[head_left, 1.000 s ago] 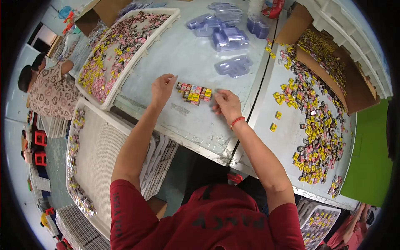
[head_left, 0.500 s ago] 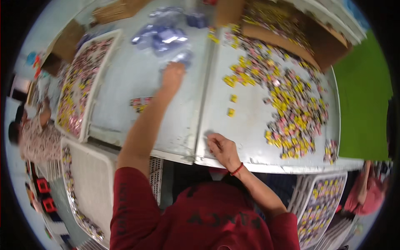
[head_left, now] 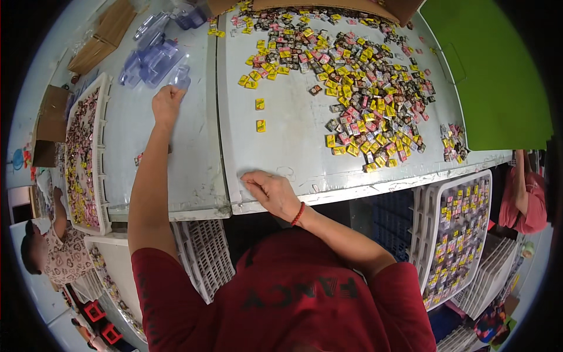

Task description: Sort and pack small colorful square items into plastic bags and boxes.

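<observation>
Clear moulded plastic blister trays (head_left: 153, 56) lie in a loose stack just beyond my left hand (head_left: 167, 102), which is stretched far forward with its fingers curled onto the edge of the nearest tray. My right hand (head_left: 271, 192) rests relaxed, holding nothing, at the near edge of the pale grey worktable (head_left: 293, 146). Small yellow, pink and black wrapped packets (head_left: 363, 88) lie scattered well ahead and right of that hand.

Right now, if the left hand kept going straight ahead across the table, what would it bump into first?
Most likely the clear plastic trays: the left hand is stretched out with its knuckles right at their near edge, though whether it already touches one is hard to tell.
</observation>
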A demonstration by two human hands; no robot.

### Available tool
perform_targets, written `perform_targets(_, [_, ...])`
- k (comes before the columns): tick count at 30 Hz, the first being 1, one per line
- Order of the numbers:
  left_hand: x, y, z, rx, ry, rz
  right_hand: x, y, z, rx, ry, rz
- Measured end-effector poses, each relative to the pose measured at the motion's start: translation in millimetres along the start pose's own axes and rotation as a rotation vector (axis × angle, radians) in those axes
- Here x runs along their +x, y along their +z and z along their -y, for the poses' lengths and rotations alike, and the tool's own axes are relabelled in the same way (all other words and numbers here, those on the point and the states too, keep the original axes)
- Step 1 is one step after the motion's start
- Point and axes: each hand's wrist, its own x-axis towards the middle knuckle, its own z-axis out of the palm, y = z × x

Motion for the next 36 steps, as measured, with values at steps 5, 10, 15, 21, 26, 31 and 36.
perform_targets(5, [-9, -25, -4, -0.199, -0.059, -0.137, -13, -38, 12, -0.346, -0.228, -0.149])
perform_targets(10, [-79, -37, -92, -0.371, 0.375, -0.107, -24, -116, 0, -1.081, 0.118, -0.231])
perform_targets(15, [-193, -5, -146, -0.382, 0.862, 0.050, -15, -116, -19, -1.007, 0.118, -0.220])
perform_targets(21, [-214, 7, -174, -0.399, 0.731, 0.102, 26, -116, -16, -0.383, 0.217, -0.172])
perform_targets(26, [-173, 17, -185, -0.515, 0.535, 0.091, 12, -152, -39, -0.157, 0.196, -0.390])
perform_targets(31, [-120, 54, -208, -0.425, 0.591, 0.186, 6, -155, -41, -0.289, 0.151, -0.412])
perform_targets(36, [-114, 64, -207, -0.387, 0.609, 0.257, 17, -159, -21, -0.726, -0.064, -0.344])
